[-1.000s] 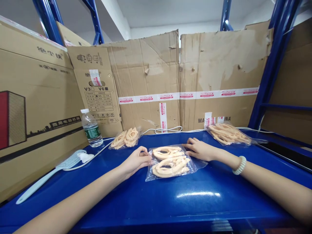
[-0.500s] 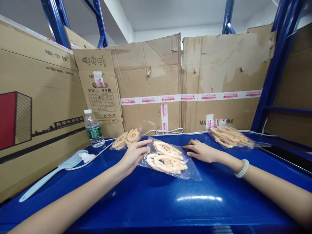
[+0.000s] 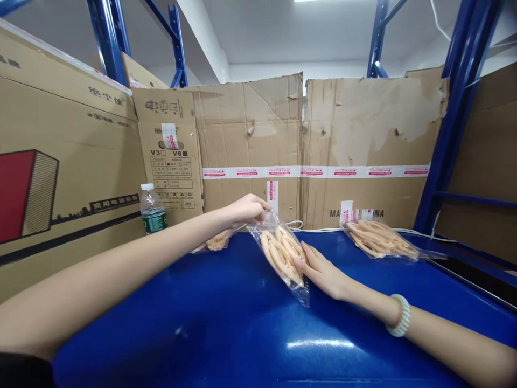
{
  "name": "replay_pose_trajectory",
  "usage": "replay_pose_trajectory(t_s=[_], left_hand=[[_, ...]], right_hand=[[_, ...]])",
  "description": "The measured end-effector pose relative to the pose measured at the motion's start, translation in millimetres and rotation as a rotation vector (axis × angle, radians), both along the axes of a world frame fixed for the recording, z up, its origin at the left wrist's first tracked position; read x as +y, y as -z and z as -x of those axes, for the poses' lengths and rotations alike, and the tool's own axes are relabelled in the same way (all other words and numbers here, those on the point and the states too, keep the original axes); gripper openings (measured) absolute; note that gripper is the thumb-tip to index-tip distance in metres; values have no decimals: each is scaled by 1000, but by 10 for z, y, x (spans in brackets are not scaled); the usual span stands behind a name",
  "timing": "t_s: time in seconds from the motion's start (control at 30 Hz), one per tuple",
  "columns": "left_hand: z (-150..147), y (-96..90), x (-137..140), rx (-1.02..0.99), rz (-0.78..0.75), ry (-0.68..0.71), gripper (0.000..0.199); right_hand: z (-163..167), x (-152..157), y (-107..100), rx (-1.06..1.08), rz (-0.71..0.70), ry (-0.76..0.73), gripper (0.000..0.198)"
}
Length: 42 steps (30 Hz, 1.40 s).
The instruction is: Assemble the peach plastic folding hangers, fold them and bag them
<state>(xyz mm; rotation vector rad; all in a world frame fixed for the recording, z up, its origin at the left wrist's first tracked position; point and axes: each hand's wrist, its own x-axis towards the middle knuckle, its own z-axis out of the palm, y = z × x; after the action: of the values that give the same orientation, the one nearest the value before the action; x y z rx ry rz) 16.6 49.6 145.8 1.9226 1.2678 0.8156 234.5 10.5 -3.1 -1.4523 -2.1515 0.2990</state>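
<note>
A clear plastic bag of pale, ring-shaped food pieces (image 3: 278,253) is tilted above the blue table, its top end up and to the left. My left hand (image 3: 249,209) pinches the bag's upper edge with closed fingers. My right hand (image 3: 325,272) grips the bag's right side, thumb in front and the other fingers partly hidden behind it. A second bag of similar pieces (image 3: 218,241) lies behind my left forearm and is partly covered by it. Another such bag (image 3: 382,238) rests at the back right, apart from both hands.
A water bottle (image 3: 153,213) stands at the back left, beside a large printed carton (image 3: 81,161). Cardboard sheets (image 3: 250,140) wall off the back. A white cable (image 3: 323,230) runs along the rear edge. A flat black object (image 3: 476,277) lies at the right.
Both hands have taken hold of the middle bag, which was lying flat, and raised and turned it. The left forearm now hides the light-blue slotted spatula. The view has tipped slightly upward.
</note>
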Motion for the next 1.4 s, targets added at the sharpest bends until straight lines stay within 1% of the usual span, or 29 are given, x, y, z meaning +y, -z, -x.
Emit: replay_pose_trajectory(t_s=[0.07, 0.13, 0.23, 0.33, 0.43, 0.53, 0.63, 0.73, 0.8, 0.83, 0.87, 0.9, 0.93, 1.0, 1.07, 1.13, 1.17, 1.2, 1.23, 1.27, 1.33, 1.4], left_hand=[[-56, -96, 51, 63, -70, -1, 47], [-110, -178, 73, 93, -100, -2, 47], [-177, -305, 58, 155, -141, 17, 50], [-214, -431, 33, 183, -262, 32, 49], [-213, -488, 39, 186, -350, 30, 49], [-156, -485, 67, 257, -343, 38, 52], [-3, -559, 97, 264, -374, 17, 54], [291, -764, 160, 226, -477, -61, 55], [567, -885, 241, 187, -532, -159, 55], [721, -906, 293, 190, -560, -215, 57], [878, -889, 348, 222, -584, -291, 57], [1032, -827, 404, 290, -592, -398, 55], [1176, -719, 457, 383, -581, -519, 51], [1411, -383, 542, 451, -535, -645, 39], [1554, 42, 603, 503, -477, -727, 32], [1615, 441, 657, 554, -421, -753, 31], [1626, 599, 686, 577, -398, -753, 31], [1630, 718, 718, 597, -377, -748, 30], [1633, 797, 750, 614, -366, -748, 30], [1637, 838, 779, 630, -363, -759, 29], [1646, 836, 818, 651, -376, -783, 28], [1640, 787, 814, 658, -433, -798, 32]], right_hand=[[6, -3, 7, -15, 53, 51, 91], [15, -7, 5, -27, 79, 72, 94], [36, -19, 8, -49, 69, 81, 97], [59, -35, 24, -97, 51, 80, 97], [78, -57, 39, -206, 37, 94, 99], [84, -73, 49, -283, 21, 97, 93], [76, -72, 60, -307, 15, 78, 87], [68, -64, 76, -319, -6, 73, 86], [67, -59, 88, -321, -22, 71, 84], [68, -56, 93, -321, -29, 69, 83], [69, -54, 98, -321, -35, 67, 81], [71, -51, 103, -321, -40, 64, 80], [74, -48, 106, -323, -42, 62, 79], [81, -43, 110, -332, -44, 65, 79], [88, -41, 109, -346, -43, 68, 80], [94, -44, 103, -354, -40, 71, 80], [97, -48, 98, -353, -37, 74, 79], [100, -54, 91, -350, -32, 77, 79], [104, -62, 82, -348, -28, 81, 78], [109, -71, 71, -349, -24, 84, 78], [121, -91, 49, -363, -16, 88, 78], [135, -111, 30, -380, -5, 94, 79]])
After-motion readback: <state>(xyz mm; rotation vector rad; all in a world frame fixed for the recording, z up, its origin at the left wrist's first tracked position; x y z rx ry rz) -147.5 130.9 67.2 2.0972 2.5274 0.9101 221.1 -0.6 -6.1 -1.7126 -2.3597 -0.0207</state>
